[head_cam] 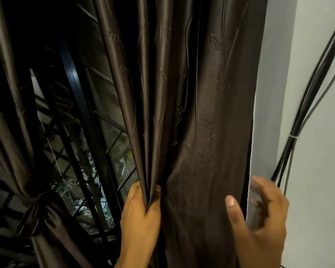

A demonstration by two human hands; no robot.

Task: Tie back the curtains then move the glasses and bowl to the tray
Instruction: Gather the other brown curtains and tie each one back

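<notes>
A dark brown, shiny right curtain (205, 113) hangs in folds down the middle of the view. My left hand (141, 215) grips a bunch of its folds at the curtain's left edge. My right hand (259, 215) wraps round the curtain's right edge, thumb on the front of the cloth and blurred fingers behind it by the wall. The left curtain (12, 122) hangs at the far left, gathered by a fabric tie (34, 202) of the same cloth. Glasses, bowl and tray are out of view.
Between the curtains a dark window (81, 132) with a black frame and diamond-pattern grille shows plants outside. A pale wall (317, 190) runs down the right, with a bundle of black cables (306, 105) held by a white tie.
</notes>
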